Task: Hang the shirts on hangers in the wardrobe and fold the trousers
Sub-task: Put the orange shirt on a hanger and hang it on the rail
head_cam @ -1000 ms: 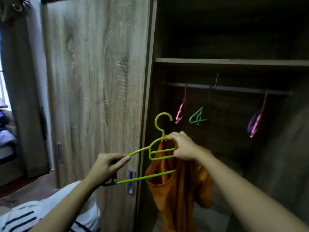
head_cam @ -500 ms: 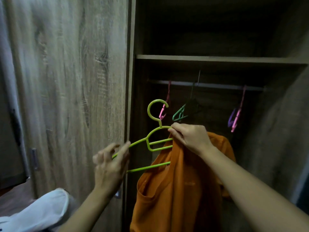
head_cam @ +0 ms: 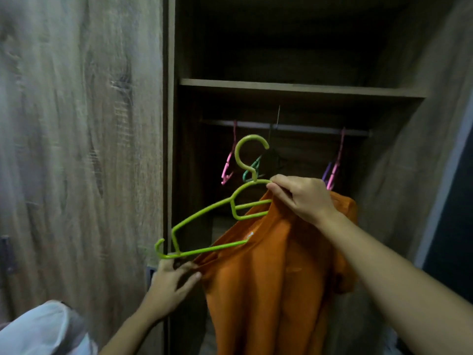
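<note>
Pinching the loose edge of the orange shirt (head_cam: pixel 268 290), left hand (head_cam: pixel 170 280) has its fingers curled on the cloth just under the low end of the green hanger (head_cam: pixel 202 214); right hand (head_cam: pixel 303 198) is clamped on the hanger's top plus bunched fabric. Shirt's half on, drooping in front of the open wardrobe (head_cam: pixel 294 87). Looks light and floppy, hanger thin but stiff, so I'd work it by the neck opening. Rail (head_cam: pixel 307 128) with spare hangers (head_cam: pixel 226 167) is further back
</note>
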Action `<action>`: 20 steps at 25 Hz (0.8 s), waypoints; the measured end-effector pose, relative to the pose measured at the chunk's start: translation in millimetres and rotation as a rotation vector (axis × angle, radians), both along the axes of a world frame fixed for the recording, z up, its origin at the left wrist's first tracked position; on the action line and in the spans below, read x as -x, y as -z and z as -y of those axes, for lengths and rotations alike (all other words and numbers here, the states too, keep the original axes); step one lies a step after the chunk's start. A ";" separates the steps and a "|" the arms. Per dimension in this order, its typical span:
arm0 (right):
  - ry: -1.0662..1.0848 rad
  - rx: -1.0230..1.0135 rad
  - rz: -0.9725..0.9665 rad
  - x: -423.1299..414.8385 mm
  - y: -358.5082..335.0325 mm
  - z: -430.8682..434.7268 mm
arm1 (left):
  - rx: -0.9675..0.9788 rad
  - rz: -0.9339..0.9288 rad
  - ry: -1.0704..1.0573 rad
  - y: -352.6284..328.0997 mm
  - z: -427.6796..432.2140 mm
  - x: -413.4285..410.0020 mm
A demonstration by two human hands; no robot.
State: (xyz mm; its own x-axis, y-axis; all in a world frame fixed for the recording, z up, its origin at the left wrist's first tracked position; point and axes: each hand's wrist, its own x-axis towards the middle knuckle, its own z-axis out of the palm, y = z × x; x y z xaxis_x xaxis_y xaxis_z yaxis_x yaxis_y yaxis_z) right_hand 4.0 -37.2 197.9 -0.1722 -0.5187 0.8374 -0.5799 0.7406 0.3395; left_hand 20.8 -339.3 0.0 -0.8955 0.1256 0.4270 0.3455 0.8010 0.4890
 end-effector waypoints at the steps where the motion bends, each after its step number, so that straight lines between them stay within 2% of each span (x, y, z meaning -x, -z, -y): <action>1: 0.029 -0.031 0.014 1.9 3.7 -9.9 | 0.029 0.029 0.034 -1.8 11.6 3.7; 4: 0.139 -0.124 0.022 6.3 20.2 -31.6 | 0.102 0.103 0.107 -17.3 36.4 7.3; 7: 0.174 -0.166 0.047 7.6 38.4 -21.6 | 0.048 0.008 0.222 -51.3 22.4 10.6; 9: 0.196 -0.061 0.140 5.7 41.7 -7.7 | -0.024 -0.085 0.290 -73.8 2.0 10.2; 11: 0.223 0.083 0.280 4.1 40.1 -3.9 | -0.145 -0.147 0.248 -85.8 -5.6 12.0; 13: 0.177 0.148 0.376 1.9 40.8 -5.8 | -0.206 -0.122 0.181 -86.4 1.3 14.9; 17: 0.113 0.109 0.474 -2.1 53.4 3.3 | -0.027 -0.205 0.167 -87.2 1.4 18.0; 20: 0.066 0.122 0.537 -4.0 63.7 9.9 | -0.002 -0.278 0.191 -95.0 -9.1 16.6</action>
